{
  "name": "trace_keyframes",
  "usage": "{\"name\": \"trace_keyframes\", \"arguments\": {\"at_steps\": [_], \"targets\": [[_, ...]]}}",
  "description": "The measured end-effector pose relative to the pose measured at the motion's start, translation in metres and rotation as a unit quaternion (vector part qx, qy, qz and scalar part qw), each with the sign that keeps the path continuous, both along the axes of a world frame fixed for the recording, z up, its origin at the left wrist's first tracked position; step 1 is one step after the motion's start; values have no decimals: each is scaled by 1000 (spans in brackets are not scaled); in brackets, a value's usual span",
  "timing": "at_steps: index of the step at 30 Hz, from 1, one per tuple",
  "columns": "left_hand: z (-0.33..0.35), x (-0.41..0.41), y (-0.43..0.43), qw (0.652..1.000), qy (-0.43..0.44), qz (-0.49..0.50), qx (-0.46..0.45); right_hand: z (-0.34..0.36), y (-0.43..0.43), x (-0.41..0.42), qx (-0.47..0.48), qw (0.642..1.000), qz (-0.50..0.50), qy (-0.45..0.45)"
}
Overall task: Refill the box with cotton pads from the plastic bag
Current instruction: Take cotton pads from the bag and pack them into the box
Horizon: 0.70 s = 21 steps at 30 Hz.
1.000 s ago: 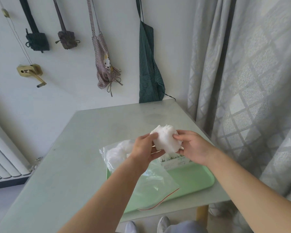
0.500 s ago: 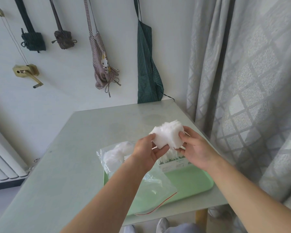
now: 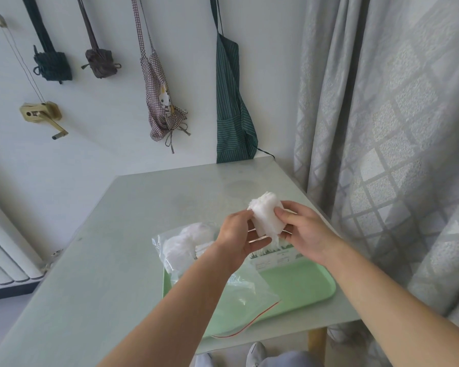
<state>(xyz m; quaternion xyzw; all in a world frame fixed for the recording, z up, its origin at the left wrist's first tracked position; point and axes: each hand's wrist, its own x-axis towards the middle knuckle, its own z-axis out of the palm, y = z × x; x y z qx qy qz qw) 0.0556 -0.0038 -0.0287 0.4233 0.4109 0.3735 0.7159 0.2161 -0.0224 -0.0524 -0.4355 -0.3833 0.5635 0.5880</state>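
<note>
Cotton pads (image 3: 266, 218), a thick white stack with frayed edges, are up in the air over the far right part of the table (image 3: 112, 260), grasped from both sides. The left hand (image 3: 237, 235) comes in from 7 o'clock on a raised forearm, its back toward the camera; the thumb presses the stack's left face and the fingers curl under its lower edge. The right hand (image 3: 306, 231) reaches in from 4 o'clock, thumb on the near face and fingers wrapped round behind, so most of those fingers are hidden. At 6 o'clock of the stack stands the box (image 3: 276, 256), a white carton with a green grass print; hands and stack cover its top, so whether it is open and what it contains cannot be told. It sits at the far edge of a pale green tray (image 3: 306, 286). The plastic bag (image 3: 249, 295), clear with a red zip strip, lies over the tray's left half at 7 o'clock of the stack, partly under the left forearm, with more white pads showing through its far end. Both forearms are cut off by the bottom frame edge
</note>
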Motion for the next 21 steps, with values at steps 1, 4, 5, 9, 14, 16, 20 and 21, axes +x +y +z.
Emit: {"name": "trace_keyframes", "arguments": {"at_steps": [1,4,5,9,14,16,20,21], "targets": [[0,0,1,1000,-5,4,-15,0,1,-1,-3,1000,-13,-13],[0,0,5,999,0,-17,-29,-1,5,-2,-16,997,-29,-68],[-2,-1,7,999,16,-39,-5,0,5,-3,-19,995,-29,-89],[-7,-5,13,983,97,-99,120,7,9,2,-18,993,-13,-117],[-6,-9,27,964,156,-138,165,28,16,16,-1,971,102,-215],[-3,-9,32,951,209,-138,182,35,21,18,12,940,101,-327],[-3,-7,38,932,291,-108,189,39,32,20,5,888,90,-451],[-5,-7,42,925,310,-101,195,38,34,21,-2,882,85,-463]]}}
